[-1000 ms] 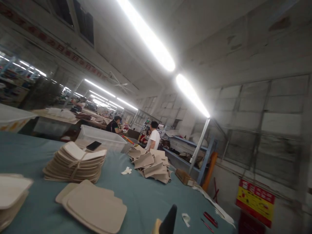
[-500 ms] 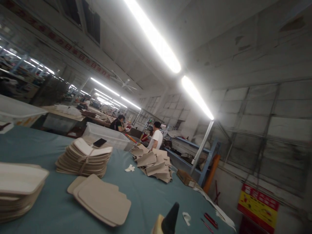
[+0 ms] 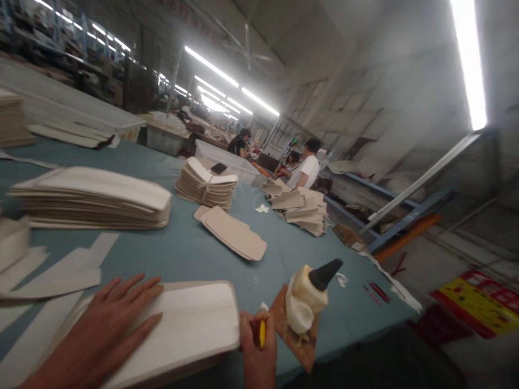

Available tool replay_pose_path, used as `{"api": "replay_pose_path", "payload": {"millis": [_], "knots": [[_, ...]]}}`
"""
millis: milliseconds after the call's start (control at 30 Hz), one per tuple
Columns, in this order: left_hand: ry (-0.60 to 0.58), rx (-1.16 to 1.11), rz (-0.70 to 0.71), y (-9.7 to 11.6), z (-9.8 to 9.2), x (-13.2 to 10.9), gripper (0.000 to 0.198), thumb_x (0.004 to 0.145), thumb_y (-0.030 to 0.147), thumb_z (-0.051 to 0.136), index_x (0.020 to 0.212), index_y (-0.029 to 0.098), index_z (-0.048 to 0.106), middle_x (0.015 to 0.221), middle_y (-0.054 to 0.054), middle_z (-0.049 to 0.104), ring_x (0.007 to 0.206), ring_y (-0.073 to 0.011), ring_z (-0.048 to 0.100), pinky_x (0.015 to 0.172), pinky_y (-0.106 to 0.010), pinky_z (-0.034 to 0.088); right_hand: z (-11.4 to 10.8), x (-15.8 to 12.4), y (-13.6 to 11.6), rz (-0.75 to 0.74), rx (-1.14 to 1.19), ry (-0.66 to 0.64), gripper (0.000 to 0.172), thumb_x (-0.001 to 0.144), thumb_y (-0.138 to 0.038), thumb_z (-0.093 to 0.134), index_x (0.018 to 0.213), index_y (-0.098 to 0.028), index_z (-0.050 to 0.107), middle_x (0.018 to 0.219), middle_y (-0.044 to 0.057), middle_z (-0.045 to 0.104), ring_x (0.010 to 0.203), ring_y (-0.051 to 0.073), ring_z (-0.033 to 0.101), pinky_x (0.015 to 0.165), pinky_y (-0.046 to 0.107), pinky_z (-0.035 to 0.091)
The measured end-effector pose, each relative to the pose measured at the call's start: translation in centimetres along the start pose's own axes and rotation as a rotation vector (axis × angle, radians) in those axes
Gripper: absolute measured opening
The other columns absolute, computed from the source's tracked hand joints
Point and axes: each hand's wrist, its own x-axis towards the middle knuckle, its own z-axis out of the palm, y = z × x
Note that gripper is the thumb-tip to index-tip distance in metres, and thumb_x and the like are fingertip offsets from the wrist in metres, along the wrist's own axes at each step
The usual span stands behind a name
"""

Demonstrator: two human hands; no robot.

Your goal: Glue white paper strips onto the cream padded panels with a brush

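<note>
Left hand (image 3: 106,326) on panel (image 3: 194,319), right hand (image 3: 256,348) around pen (image 3: 262,333) beside glue bottle (image 3: 305,301)

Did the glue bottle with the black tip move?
No. The glue bottle still stands just left of the white scrap and red pens; only the view shifted.

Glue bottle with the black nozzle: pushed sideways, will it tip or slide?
The glue bottle bulges above a narrower base, so it may tip. Dried drips at its base may stick it to the brown pad. It stands near the table edge, so it might fall.
</note>
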Motion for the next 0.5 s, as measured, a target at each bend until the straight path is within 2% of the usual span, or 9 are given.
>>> {"api": "replay_pose_path", "payload": {"millis": [67, 133, 233, 333, 400, 467, 500], "knots": [[-0.140, 0.060, 0.004, -1.1, -0.6, -0.6, 0.039, 0.093, 0.049, 0.059, 0.126, 0.034, 0.074, 0.138, -0.004, 0.073, 0.131, -0.0362, 0.064, 0.118, -0.061, 0.039, 0.8, -0.6, 1.2, 0.108, 0.140, 0.143, 0.032, 0.099, -0.054, 0.061, 0.094, -0.024, 0.051, 0.086, 0.000, 0.071, 0.067, 0.013, 0.065, 0.050, 0.020, 0.048], [-0.172, 0.087, 0.007, -1.2, -1.0, 0.0, 0.043, 0.095, 0.052, 0.054, 0.129, 0.033, 0.073, 0.140, -0.005, 0.072, 0.135, -0.0378, 0.061, 0.119, -0.061, 0.037, 1.3, -0.7, 1.7, 0.176, 0.227, 0.206, 0.038, 0.090, -0.054, 0.070, 0.091, -0.026, 0.046, 0.083, -0.001, 0.071, 0.066, 0.014, 0.064, 0.046, 0.020, 0.043], [-0.120, 0.055, 0.016, -0.2, -2.0, 1.2, 0.043, 0.100, 0.053, 0.047, 0.128, 0.033, 0.072, 0.138, -0.005, 0.073, 0.133, -0.0344, 0.063, 0.119, -0.057, 0.038, 1.2, -0.6, 1.5, 0.233, 0.253, 0.161, 0.038, 0.087, -0.051, 0.073, 0.094, -0.026, 0.046, 0.087, 0.000, 0.071, 0.066, 0.014, 0.064, 0.047, 0.020, 0.042], [0.004, -0.045, -0.066, 1.6, -4.3, 0.3, 0.047, 0.100, 0.056, 0.044, 0.128, 0.029, 0.071, 0.134, -0.005, 0.075, 0.129, -0.0303, 0.065, 0.117, -0.048, 0.043, 0.8, -0.6, 0.8, 0.275, 0.234, 0.153, 0.037, 0.086, -0.049, 0.073, 0.096, -0.026, 0.048, 0.091, 0.000, 0.071, 0.068, 0.014, 0.064, 0.050, 0.021, 0.045], [0.101, -0.181, -0.256, 3.5, -6.2, -2.0, 0.047, 0.097, 0.062, 0.048, 0.120, 0.029, 0.072, 0.123, -0.005, 0.077, 0.116, -0.0280, 0.070, 0.108, -0.040, 0.051, 0.6, -0.8, 0.3, 0.288, 0.207, 0.176, 0.038, 0.083, -0.051, 0.075, 0.094, -0.025, 0.049, 0.089, 0.000, 0.071, 0.069, 0.015, 0.065, 0.053, 0.022, 0.047], [0.044, -0.412, -0.577, 6.0, -7.4, -5.0, 0.046, 0.094, 0.069, 0.051, 0.103, 0.031, 0.074, 0.102, -0.002, 0.079, 0.097, -0.0250, 0.072, 0.090, -0.034, 0.057, 0.3, -1.0, -0.2, 0.308, 0.176, 0.191, 0.041, 0.080, -0.054, 0.076, 0.092, -0.025, 0.050, 0.089, 0.001, 0.073, 0.069, 0.016, 0.066, 0.054, 0.023, 0.049], [-0.042, -0.583, -0.757, 7.3, -7.6, -6.5, 0.049, 0.093, 0.072, 0.051, 0.096, 0.029, 0.074, 0.090, -0.002, 0.078, 0.084, -0.0232, 0.072, 0.078, -0.032, 0.057, 0.2, -1.1, -0.6, 0.324, 0.159, 0.187, 0.042, 0.080, -0.055, 0.077, 0.092, -0.025, 0.051, 0.090, 0.002, 0.074, 0.070, 0.016, 0.066, 0.055, 0.023, 0.049]]}}
